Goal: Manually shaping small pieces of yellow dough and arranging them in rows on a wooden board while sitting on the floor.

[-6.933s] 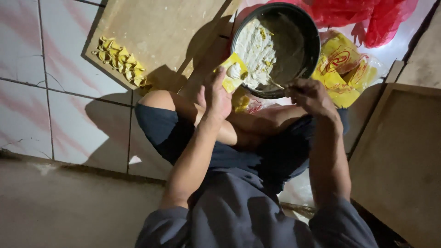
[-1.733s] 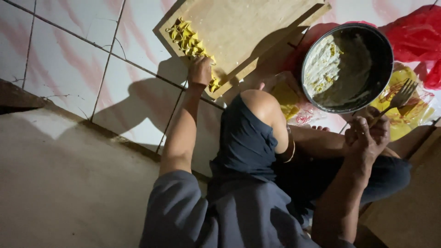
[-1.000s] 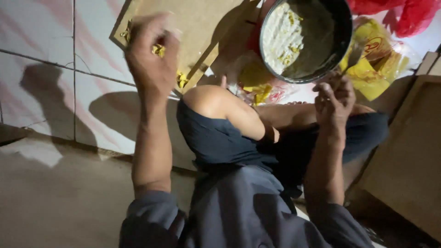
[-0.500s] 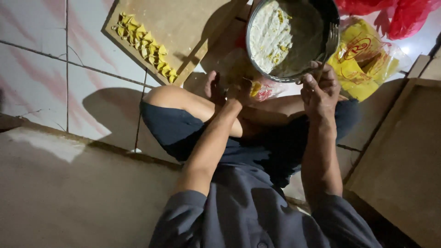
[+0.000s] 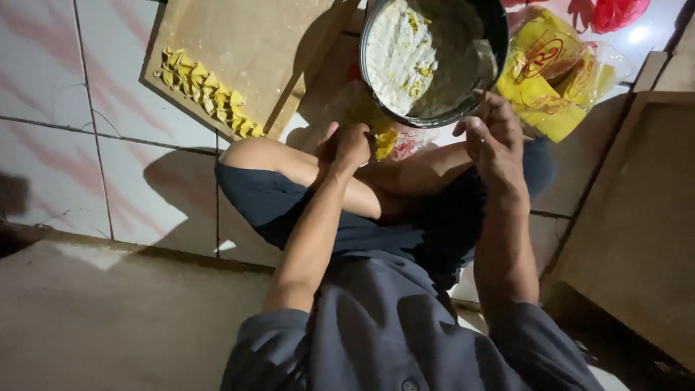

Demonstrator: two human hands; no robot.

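We sit cross-legged on a pale glazed tile floor (image 5: 58,87) with faint pink streaks and dark grout lines, looking down past our grey buttoned shirt and dark shorts. Our left hand (image 5: 350,143) is curled into a loose fist just past the bent knee, its fingers closed around something small and yellow; so little of it shows that we cannot tell what it is or how firmly it is pinched. Just beyond the fist lies a crumpled clear plastic bag (image 5: 394,141) with yellow and red inside, partly hidden by the hand and the bowl. Our right hand (image 5: 496,141) is raised near the rim of the bowl with the fingers bent and close together; we see only its back, so we cannot tell whether it holds anything. The bowl (image 5: 474,108) is round, dark metal, smooth-walled, holding a lumpy white paste flecked with yellow heaped on its left half; its top edge is cut off by the frame. To the left a flat tan wooden board (image 5: 253,51) lies on the tiles, matte and slightly dusty, with a row of small folded yellow dumplings (image 5: 206,93) along its lower-left edge. Right of the bowl sit shiny yellow plastic packets (image 5: 550,80), wrinkled and overlapping. Another board (image 5: 637,217) on the right lies mostly in shadow.
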